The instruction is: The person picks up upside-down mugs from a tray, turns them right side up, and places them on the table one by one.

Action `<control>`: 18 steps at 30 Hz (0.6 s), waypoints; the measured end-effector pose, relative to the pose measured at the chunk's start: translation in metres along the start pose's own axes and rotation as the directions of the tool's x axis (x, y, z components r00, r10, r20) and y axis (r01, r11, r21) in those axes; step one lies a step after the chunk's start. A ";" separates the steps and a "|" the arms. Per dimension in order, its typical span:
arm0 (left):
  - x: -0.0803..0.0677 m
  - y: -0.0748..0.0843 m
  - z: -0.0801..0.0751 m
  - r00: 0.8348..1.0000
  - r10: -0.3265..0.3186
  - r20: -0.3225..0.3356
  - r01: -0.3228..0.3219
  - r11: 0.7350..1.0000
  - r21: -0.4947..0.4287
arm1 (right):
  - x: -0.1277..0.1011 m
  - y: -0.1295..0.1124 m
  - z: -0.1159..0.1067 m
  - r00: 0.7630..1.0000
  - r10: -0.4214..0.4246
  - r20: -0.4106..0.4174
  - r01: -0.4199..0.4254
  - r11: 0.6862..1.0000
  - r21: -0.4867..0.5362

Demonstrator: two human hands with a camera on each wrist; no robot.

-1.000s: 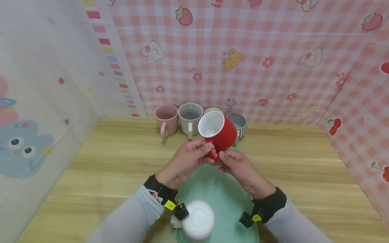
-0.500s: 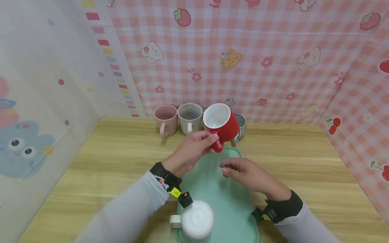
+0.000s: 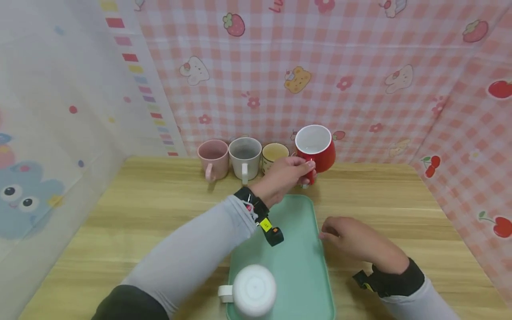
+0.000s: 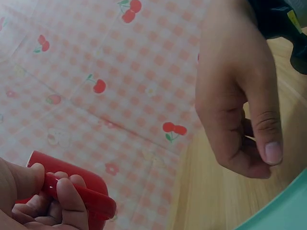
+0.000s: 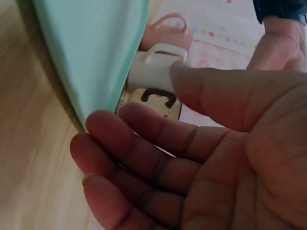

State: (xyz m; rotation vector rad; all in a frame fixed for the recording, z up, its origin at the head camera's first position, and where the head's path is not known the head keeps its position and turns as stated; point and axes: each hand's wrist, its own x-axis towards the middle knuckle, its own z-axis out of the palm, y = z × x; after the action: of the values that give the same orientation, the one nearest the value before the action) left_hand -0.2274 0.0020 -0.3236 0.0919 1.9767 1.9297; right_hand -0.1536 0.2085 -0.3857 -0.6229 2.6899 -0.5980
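Observation:
My left hand (image 3: 305, 169) grips a red mug (image 3: 316, 149) with a white inside by its handle. It holds the mug upright above the back of the table, to the right of a row of mugs. In the left wrist view my fingers (image 4: 67, 201) curl round the red handle (image 4: 88, 197). My right hand (image 3: 327, 233) holds nothing. It rests low beside the right edge of a mint green tray (image 3: 298, 253), fingers loosely bent. The right wrist view shows its relaxed palm and fingers (image 5: 158, 163) next to the tray (image 5: 91, 43).
A pink mug (image 3: 213, 156), a grey mug (image 3: 245, 153) and a cream mug (image 3: 274, 153) stand in a row against the back wall. A white mug (image 3: 254, 291) sits upside down on the tray's near end. Checked cloth walls close in the wooden table (image 3: 400, 200).
My right hand let go of the red mug and dropped to the tray's right edge. My left hand carried the mug back and to the right, past the cream mug.

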 end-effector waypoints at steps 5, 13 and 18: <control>0.026 0.000 0.023 1.000 -0.024 0.006 0.024 0.999 0.022 | -0.002 0.007 0.001 0.999 -0.025 0.023 0.026 0.998 -0.051; 0.056 -0.016 0.060 0.995 -0.093 -0.023 0.093 0.995 -0.029 | -0.003 0.008 0.001 0.998 0.029 0.063 -0.023 0.996 -0.084; 0.064 -0.026 0.077 0.986 -0.138 -0.093 0.136 0.990 -0.032 | -0.003 0.010 0.003 0.996 0.059 0.071 -0.051 0.994 -0.101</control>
State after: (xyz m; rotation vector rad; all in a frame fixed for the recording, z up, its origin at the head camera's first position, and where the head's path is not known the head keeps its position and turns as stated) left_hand -0.2574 0.0929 -0.3626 -0.1414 1.9616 1.9024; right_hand -0.1536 0.2170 -0.3918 -0.5825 2.6706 -0.4211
